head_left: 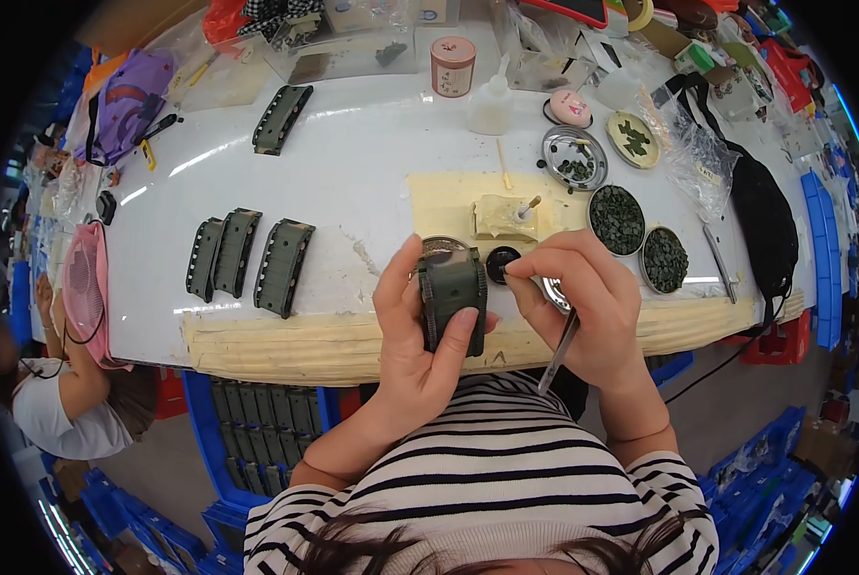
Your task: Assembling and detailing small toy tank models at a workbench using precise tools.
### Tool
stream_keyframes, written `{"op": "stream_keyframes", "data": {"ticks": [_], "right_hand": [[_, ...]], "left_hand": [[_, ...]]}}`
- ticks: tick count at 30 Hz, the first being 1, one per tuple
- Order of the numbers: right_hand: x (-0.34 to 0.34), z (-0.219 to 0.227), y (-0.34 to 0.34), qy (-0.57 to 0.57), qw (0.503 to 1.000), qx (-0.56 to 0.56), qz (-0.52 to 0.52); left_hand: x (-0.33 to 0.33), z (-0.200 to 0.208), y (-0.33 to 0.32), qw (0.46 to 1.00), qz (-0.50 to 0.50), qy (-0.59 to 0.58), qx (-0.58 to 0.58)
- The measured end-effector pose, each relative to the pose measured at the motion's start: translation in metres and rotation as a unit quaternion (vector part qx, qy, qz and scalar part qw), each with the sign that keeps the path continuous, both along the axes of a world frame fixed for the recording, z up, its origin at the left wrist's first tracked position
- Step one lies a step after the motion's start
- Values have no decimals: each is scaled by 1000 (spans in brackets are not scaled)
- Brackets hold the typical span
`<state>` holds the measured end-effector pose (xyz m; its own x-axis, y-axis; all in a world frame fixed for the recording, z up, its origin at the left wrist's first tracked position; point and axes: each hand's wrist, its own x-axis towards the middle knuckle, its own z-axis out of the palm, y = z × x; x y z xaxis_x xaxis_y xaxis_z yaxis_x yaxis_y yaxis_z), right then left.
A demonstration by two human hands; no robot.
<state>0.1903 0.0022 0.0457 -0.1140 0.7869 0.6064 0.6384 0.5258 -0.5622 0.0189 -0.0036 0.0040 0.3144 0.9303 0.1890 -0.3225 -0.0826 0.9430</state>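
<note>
My left hand (415, 345) is closed around a dark green curved plastic part (451, 287), held upright just above the table's padded front edge. In my right hand (583, 302) lies a pair of metal tweezers (560, 353), pointing down toward my body. The thumb and forefinger of that hand pinch together beside a small round black pot (498, 264); whether they hold a tiny piece cannot be made out. A round metal tin (443, 245) is partly hidden behind the green part.
Several similar green parts (285, 267) lie on the left. To the right are two tins of small dark green pieces (617, 220), a metal dish (574, 159) and a metal tool (719, 264). A taped block (502, 218) and squeeze bottle (491, 103) stand ahead. A co-worker (70, 398) sits left.
</note>
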Motion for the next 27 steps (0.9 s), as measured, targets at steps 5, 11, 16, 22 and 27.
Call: {"op": "stream_keyframes", "data": {"ticks": [5,11,16,22,27], "right_hand": [[4,-4,5,-50,999,18,14],[3,-3,5,-72,997,18,19],[4,0,3,-90,995,28,13],[5,0,1,-102,994,25,16],[4,-2,-2,-83,996,24,26]], "left_hand": [[-4,-1,-1,997,-1,65,36],[-11,-3,1,980,-26,178,89],[-11,-4,0,975,-23,195,105],[-11,-5,-1,972,-21,205,115],[-11,-3,-1,974,-17,200,107]]}}
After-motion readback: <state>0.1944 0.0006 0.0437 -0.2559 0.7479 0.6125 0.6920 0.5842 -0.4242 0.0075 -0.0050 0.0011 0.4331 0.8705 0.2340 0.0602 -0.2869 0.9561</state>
